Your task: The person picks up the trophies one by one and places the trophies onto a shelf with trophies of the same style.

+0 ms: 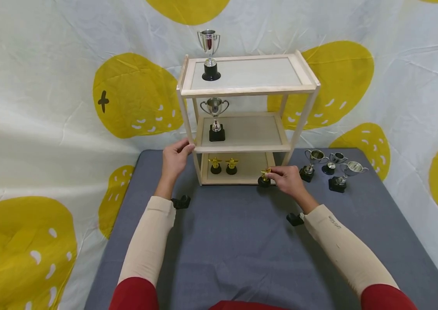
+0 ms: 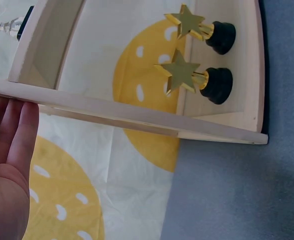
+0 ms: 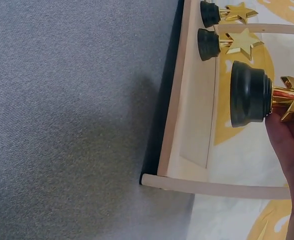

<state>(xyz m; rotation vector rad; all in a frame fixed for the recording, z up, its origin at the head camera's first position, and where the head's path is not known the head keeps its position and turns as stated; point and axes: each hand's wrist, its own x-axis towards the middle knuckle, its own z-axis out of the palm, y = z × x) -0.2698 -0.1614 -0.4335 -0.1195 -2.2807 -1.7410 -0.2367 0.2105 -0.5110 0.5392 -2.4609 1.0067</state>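
Observation:
A gold star trophy with a round black base (image 3: 248, 95) is pinched in my right hand (image 1: 289, 180), just in front of the bottom shelf's right end. In the right wrist view its base hangs off the surface, and the star's far side is cut off. My left hand (image 1: 175, 160) holds the left front post of the wooden shelf unit (image 1: 247, 91) at middle-shelf height; its fingers pass behind the post (image 2: 112, 106). Two similar star trophies, one at the left (image 1: 215, 165) and one beside it (image 1: 231, 166), stand upright on the bottom shelf.
A silver cup trophy (image 1: 210, 56) stands on the top shelf and another cup (image 1: 215, 118) on the middle one, both at the left. Right of the unit, several cup trophies (image 1: 337, 184) stand on the grey cloth-covered table (image 1: 238, 241). A patterned curtain (image 1: 67, 99) hangs behind.

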